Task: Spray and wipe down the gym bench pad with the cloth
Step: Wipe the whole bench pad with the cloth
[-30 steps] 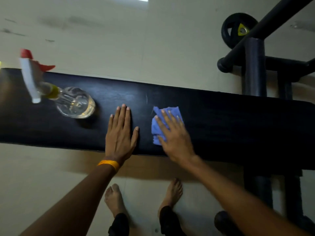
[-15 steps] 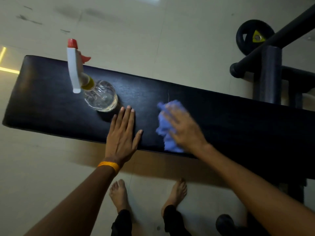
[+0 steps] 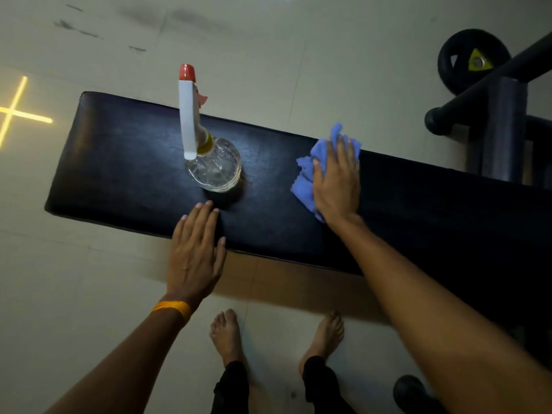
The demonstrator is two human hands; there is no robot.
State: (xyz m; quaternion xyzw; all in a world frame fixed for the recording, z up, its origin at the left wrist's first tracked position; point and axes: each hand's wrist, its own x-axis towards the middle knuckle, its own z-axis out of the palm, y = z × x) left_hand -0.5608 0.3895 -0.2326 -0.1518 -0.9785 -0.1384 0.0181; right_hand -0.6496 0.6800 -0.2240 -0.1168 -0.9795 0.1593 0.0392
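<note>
Hands lie flat on the bench pad (image 3: 134, 162), fingers (image 3: 206, 216) straight: left hand (image 3: 194, 252) empty, right hand (image 3: 337, 180) pressing the cloth (image 3: 304, 186).

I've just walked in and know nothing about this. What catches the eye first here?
First is the bright blue cloth, pressed under the right hand on the black bench pad, right of its middle. Next is the clear spray bottle with its white and red trigger head, standing upright on the pad. The left hand lies flat at the pad's near edge in front of it.
</note>
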